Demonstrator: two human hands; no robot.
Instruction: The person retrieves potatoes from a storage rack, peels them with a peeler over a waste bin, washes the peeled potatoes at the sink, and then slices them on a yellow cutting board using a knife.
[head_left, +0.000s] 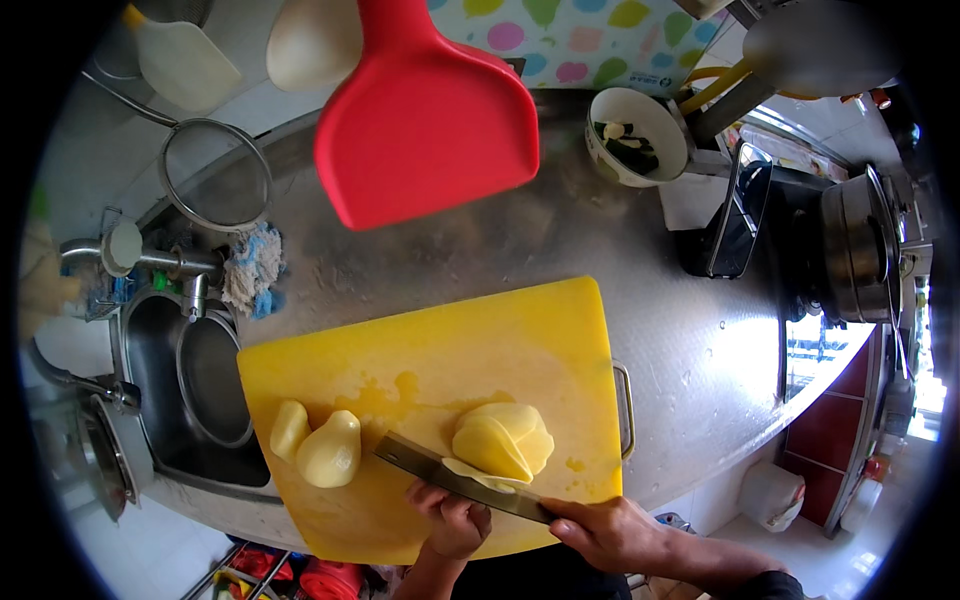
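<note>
My right hand (611, 529) grips the handle of a kitchen cleaver (427, 465), whose blade slants across the lower part of a yellow cutting board (525, 330). With fingers curled, my left hand (454, 521) is close against the near side of the blade; whatever may be under those fingers is hidden. A thin slice (480, 474) of what looks like potato clings to the blade's far side. Just beyond it lies a pile of overlapping pale yellow slices (499, 439). Two whole peeled potatoes (330, 450) rest side by side at the board's left.
Left of the board are a steel sink (150, 420), a faucet (193, 296) and a crumpled rag (253, 266). A red spatula (427, 142) hangs close overhead. Behind stands a white bowl (637, 135) with green pieces. Rightward are a propped phone (739, 217) and a steel pot (855, 247).
</note>
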